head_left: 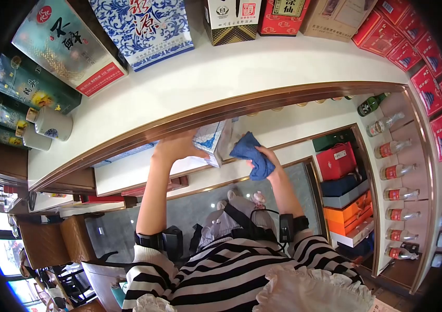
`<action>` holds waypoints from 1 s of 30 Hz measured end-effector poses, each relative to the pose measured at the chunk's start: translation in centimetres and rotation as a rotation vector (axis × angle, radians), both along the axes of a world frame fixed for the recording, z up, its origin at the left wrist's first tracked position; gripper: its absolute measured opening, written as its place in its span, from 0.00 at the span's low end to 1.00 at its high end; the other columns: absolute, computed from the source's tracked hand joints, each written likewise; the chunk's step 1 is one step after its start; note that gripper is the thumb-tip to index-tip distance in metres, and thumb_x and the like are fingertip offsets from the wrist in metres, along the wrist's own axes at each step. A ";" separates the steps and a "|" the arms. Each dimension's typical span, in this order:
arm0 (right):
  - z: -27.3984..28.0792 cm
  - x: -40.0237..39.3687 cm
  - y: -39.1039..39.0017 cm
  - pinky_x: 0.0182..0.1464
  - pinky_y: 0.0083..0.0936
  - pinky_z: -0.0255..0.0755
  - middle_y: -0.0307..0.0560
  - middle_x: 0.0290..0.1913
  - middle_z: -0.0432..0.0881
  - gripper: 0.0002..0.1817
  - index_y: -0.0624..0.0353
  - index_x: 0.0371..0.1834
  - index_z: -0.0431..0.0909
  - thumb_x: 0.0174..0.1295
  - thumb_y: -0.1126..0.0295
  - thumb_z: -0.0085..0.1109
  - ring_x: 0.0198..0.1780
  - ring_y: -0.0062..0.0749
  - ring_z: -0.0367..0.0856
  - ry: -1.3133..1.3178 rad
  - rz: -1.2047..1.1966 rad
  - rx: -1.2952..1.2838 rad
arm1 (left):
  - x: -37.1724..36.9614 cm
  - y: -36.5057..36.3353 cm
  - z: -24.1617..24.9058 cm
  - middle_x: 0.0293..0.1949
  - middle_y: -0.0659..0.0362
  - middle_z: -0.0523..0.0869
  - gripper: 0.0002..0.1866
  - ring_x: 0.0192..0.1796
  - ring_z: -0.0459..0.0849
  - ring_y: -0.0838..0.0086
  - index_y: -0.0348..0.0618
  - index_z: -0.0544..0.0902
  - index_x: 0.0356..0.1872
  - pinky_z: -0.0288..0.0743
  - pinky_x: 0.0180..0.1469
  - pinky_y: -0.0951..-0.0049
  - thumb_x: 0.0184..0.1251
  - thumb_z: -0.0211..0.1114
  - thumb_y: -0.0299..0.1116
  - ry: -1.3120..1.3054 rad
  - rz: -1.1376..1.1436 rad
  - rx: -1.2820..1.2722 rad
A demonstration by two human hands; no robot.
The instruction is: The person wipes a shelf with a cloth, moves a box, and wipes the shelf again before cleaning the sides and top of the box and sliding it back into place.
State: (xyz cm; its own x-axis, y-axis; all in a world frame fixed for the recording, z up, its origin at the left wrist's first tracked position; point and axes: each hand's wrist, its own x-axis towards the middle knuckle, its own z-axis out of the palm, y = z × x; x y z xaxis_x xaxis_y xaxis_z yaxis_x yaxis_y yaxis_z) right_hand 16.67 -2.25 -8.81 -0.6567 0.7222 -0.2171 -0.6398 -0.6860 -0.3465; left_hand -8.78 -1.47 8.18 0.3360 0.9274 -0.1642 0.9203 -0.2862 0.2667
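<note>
My left hand (175, 147) is closed around a blue-and-white patterned carton (208, 138) on the shelf below the upper counter. Its thumb lies along the front of the carton, while the other fingers are partly hidden. In my right hand (271, 162) a crumpled blue cloth (252, 155) is gripped, just to the right of the carton. A small gap shows between cloth and carton. More blue-and-white cartons (126, 151) lie to the left on the same shelf, mostly covered by the counter's wooden edge (221, 106).
Large liquor boxes (145, 31) and white bottles (53, 124) stand on the upper shelf. Several glass bottles (401, 193) line the right side shelf. Below are a red case (335, 161) and orange boxes (349, 211). A brown chair (49, 242) is at lower left.
</note>
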 end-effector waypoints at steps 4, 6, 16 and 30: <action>0.0 -1.7 -1.3 0.21 0.22 0.65 0.48 0.22 0.73 0.11 0.66 0.34 0.67 0.54 0.68 0.49 0.20 0.33 0.71 -0.015 -0.051 -0.061 | 0.1 -0.6 -0.5 0.55 0.50 0.67 0.46 0.59 0.61 0.57 0.46 0.67 0.54 0.54 0.60 0.64 0.29 0.67 0.59 -0.012 -0.047 0.218; 0.2 -2.3 -1.4 0.21 0.22 0.65 0.47 0.22 0.73 0.11 0.65 0.33 0.68 0.54 0.68 0.50 0.20 0.32 0.71 -0.055 -0.043 -0.052 | 0.7 -0.9 -0.8 0.55 0.51 0.68 0.45 0.59 0.62 0.57 0.45 0.68 0.53 0.54 0.60 0.63 0.30 0.67 0.59 -0.028 -0.041 0.289; 6.8 -2.2 3.2 0.39 0.16 0.67 0.45 0.41 0.74 0.19 0.63 0.49 0.67 0.52 0.72 0.51 0.39 0.24 0.73 -0.700 -0.637 0.205 | 3.6 -1.5 -2.5 0.50 0.48 0.71 0.43 0.50 0.71 0.55 0.48 0.71 0.52 0.65 0.48 0.54 0.38 0.54 0.70 0.212 0.093 0.600; -2.5 -8.4 3.3 0.40 0.29 0.68 0.56 0.34 0.78 0.14 0.62 0.43 0.71 0.52 0.71 0.50 0.37 0.47 0.77 -1.182 -0.592 0.569 | 3.5 -1.6 -3.3 0.49 0.53 0.72 0.42 0.55 0.63 0.58 0.46 0.69 0.52 0.54 0.54 0.53 0.35 0.60 0.64 0.245 0.079 0.632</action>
